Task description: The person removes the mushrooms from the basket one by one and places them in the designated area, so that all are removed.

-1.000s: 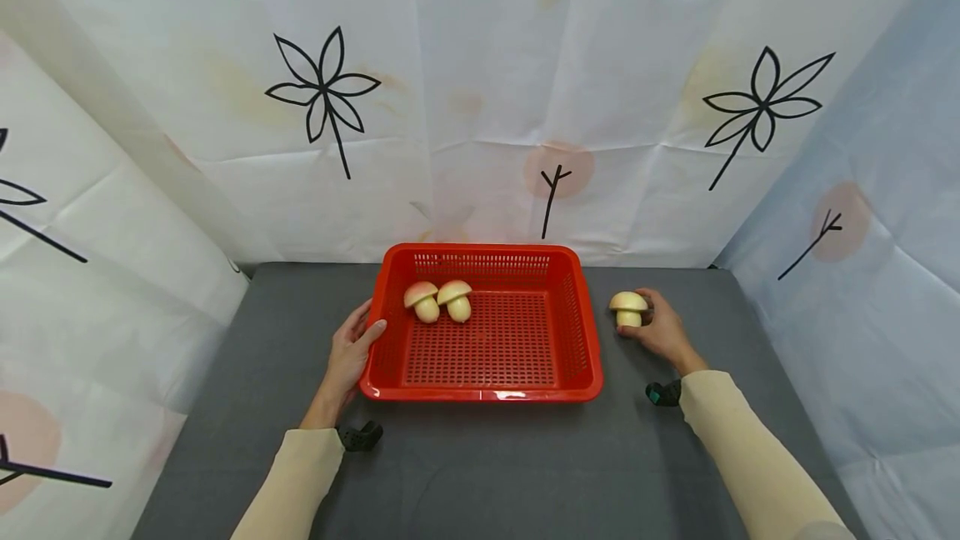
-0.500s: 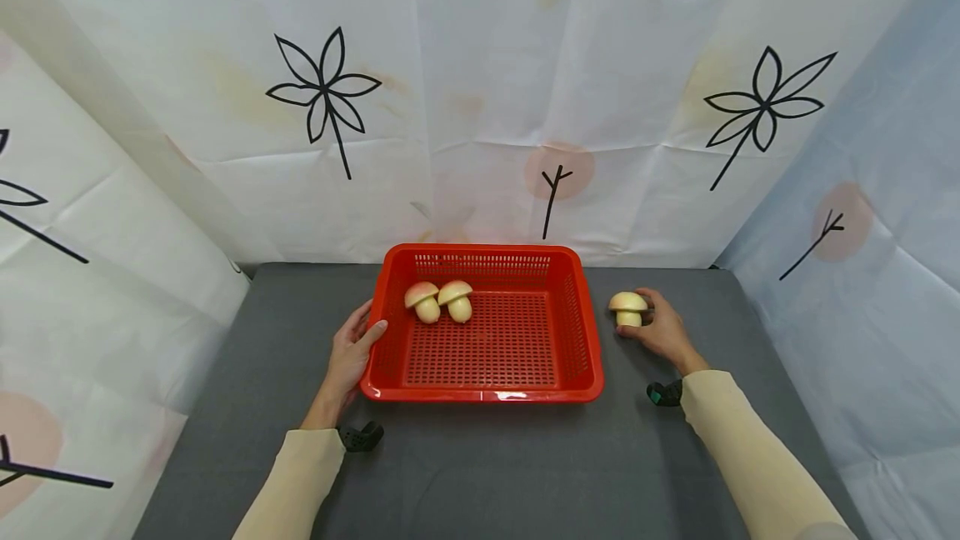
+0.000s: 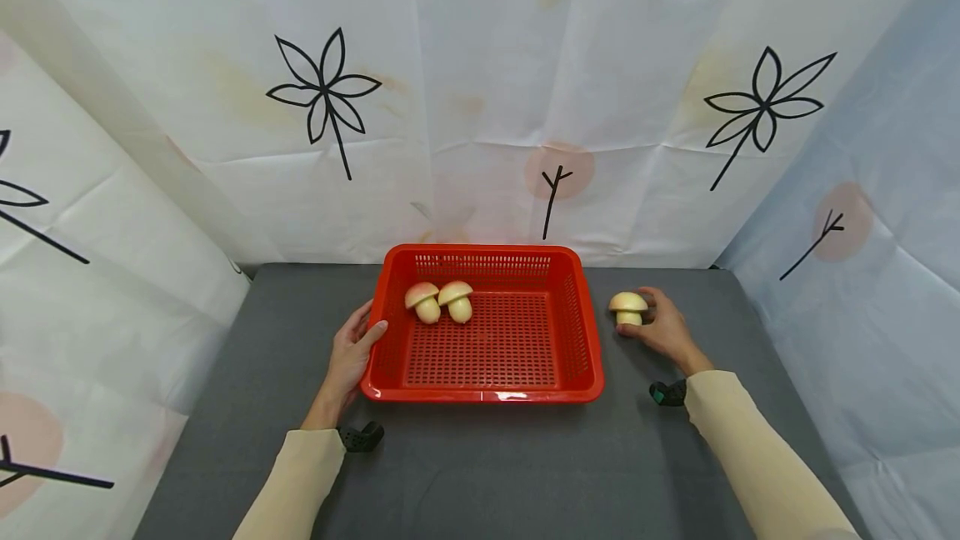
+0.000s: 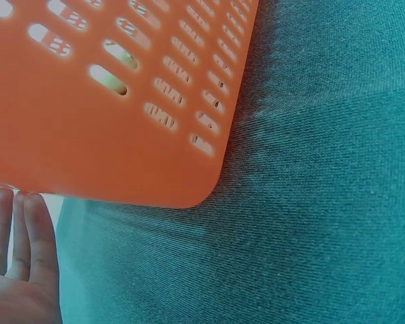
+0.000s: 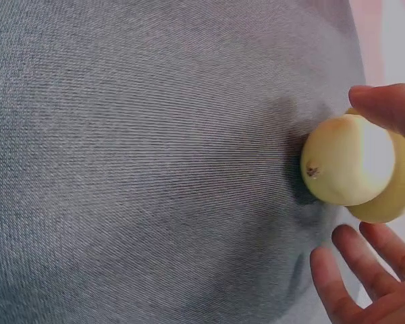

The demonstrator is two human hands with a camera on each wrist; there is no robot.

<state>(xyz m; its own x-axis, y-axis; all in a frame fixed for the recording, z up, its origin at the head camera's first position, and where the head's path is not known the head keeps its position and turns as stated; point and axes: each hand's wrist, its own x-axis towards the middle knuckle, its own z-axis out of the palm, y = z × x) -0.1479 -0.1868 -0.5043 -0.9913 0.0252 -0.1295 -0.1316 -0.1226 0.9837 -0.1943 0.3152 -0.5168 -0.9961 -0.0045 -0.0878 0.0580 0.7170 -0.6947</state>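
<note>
Fingers (image 4: 40, 226) of the left hand (image 3: 349, 359) are laid nearly straight along the outer left side of a red rectangular plastic basket (image 3: 480, 395) with slotted walls, and its left rim is pinched under the thumb. Inside, near that wall, two mushroom-shaped pieces are set side by side: a pink-and-cream-capped piece (image 3: 423, 300) with a pale yellow stem, and a similar paler-capped piece (image 3: 455, 300). Both caps are turned toward the back.

Beyond the right rim, a pale yellow mushroom-shaped piece (image 3: 628, 304) with a rounded cap is gripped by the right hand (image 3: 666, 336), between thumb and fingers. Three fingers are spread beside it in the right wrist view. Whether it is lifted off the dark grey cloth-covered table (image 3: 480, 473) cannot be told.

On the left, the table edge is bounded by a white printed fabric panel (image 3: 97, 315). The back rim is placed near the white back fabric (image 3: 465, 65). A wider stretch of table is left in front of the basket than behind it, and a narrow strip is left between the right rim and the gripped piece. The right edge is bounded by a bluish-white fabric panel (image 3: 892, 315).
</note>
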